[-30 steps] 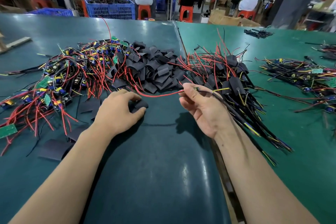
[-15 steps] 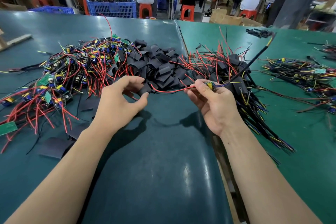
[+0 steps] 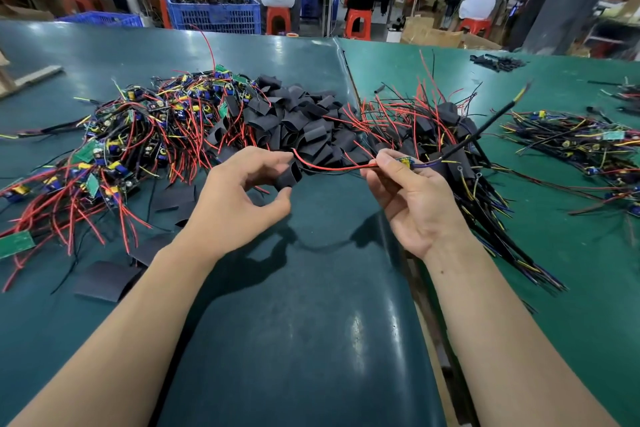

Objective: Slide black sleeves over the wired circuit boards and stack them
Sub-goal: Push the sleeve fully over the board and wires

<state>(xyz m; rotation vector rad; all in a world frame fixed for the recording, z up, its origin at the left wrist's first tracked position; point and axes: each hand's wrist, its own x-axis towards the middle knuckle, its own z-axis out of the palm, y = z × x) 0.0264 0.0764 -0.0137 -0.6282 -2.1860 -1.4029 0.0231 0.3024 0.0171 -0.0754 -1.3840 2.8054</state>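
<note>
Holding one black sleeve between thumb and curled fingers, the left hand keeps it just above the table, near the middle of the scene. The right hand pinches a small circuit board with its fingertips, a little to the right of the sleeve and at about the same height. The red wire of this board runs left from the right hand and its end already reaches the mouth of the sleeve. So the long axis of board and wire lies left to right, in line with the sleeve opening, and I judge the next move is to draw the sleeve to the right along the wire, or to push the board to the left into it.

Both hands work over a dark green table mat. Farther away lies a pile of loose sleeves, with bare wired boards heaped at the far left and finished sleeved ones stacked at the right. Behind the table, people sit on red stools beside a blue crate.
</note>
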